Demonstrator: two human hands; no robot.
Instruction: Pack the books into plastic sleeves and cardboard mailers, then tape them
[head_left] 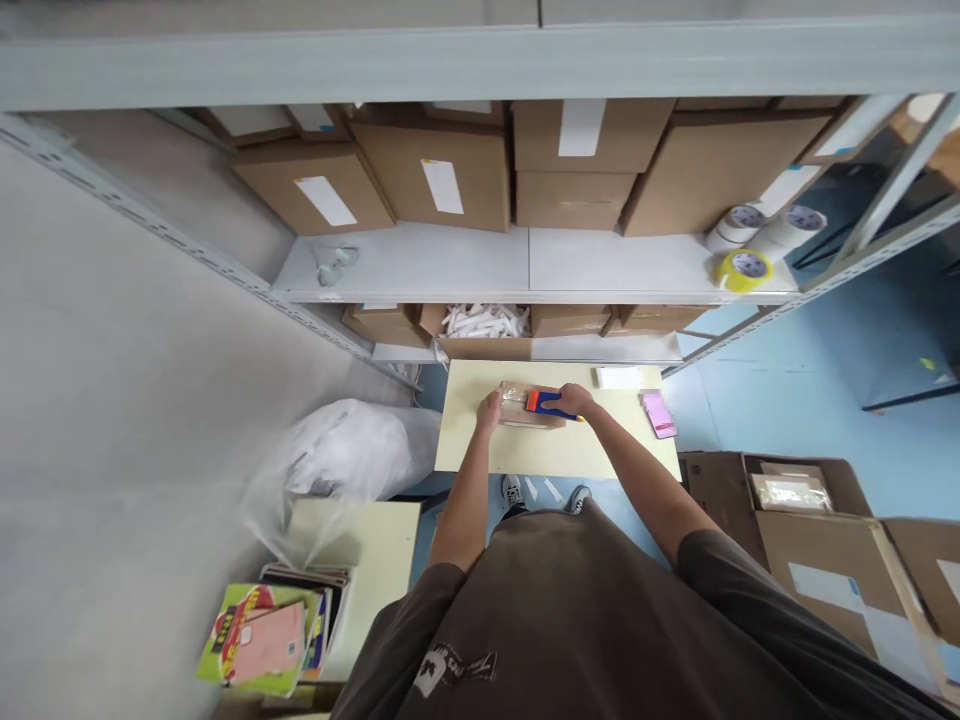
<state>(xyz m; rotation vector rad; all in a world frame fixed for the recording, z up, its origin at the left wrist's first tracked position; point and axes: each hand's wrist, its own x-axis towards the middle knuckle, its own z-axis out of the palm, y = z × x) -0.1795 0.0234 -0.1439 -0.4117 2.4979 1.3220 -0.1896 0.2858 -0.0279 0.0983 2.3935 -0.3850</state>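
Note:
A small brown cardboard box [525,416] lies on the pale yellow table [559,450]. My left hand [490,408] rests on the box's left end, fingers curled against it. My right hand [576,400] is closed round a blue and orange tape dispenser [547,403], which lies across the top of the box. A strip of clear tape shows near the box's upper left edge.
A white card [619,377] and a pink object [660,415] lie on the table's right side. Metal shelves [525,262] hold cardboard boxes and tape rolls [744,267]. A plastic bag [352,450] sits left; open cartons [795,510] stand right; magazines [262,640] lie lower left.

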